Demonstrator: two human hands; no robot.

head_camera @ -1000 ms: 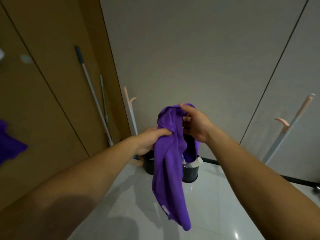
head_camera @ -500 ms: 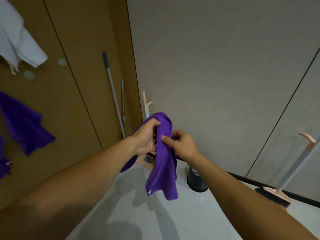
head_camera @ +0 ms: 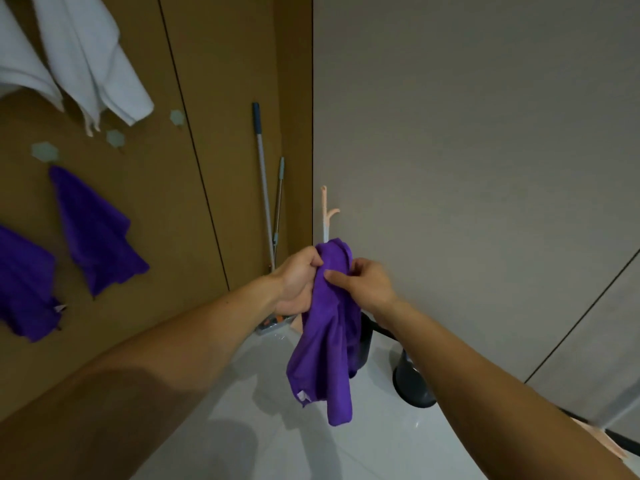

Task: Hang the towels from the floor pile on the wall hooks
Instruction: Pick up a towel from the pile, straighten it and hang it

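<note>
I hold a purple towel (head_camera: pixel 327 348) in front of me with both hands, its length hanging down over the floor. My left hand (head_camera: pixel 298 278) grips its top from the left and my right hand (head_camera: pixel 363 284) pinches it from the right. On the brown wall at the left hang two purple towels (head_camera: pixel 97 233) (head_camera: pixel 24 285) and two white towels (head_camera: pixel 93 53) (head_camera: pixel 20 64). Three pale hexagonal wall hooks (head_camera: pixel 45 152) (head_camera: pixel 115 138) (head_camera: pixel 177 117) sit bare between them. The floor pile is out of view.
Two mop handles (head_camera: pixel 263 181) lean in the corner. A pale pink-topped stand (head_camera: pixel 325 209) rises behind my hands. A dark grey bin (head_camera: pixel 414 379) stands on the glossy white floor (head_camera: pixel 277 438) by the grey wall (head_camera: pixel 467 133).
My view has swung left, bringing the brown wall with its hung towels and bare hooks into sight. Both hands keep hold of the purple towel and have shifted their grip near its top.
</note>
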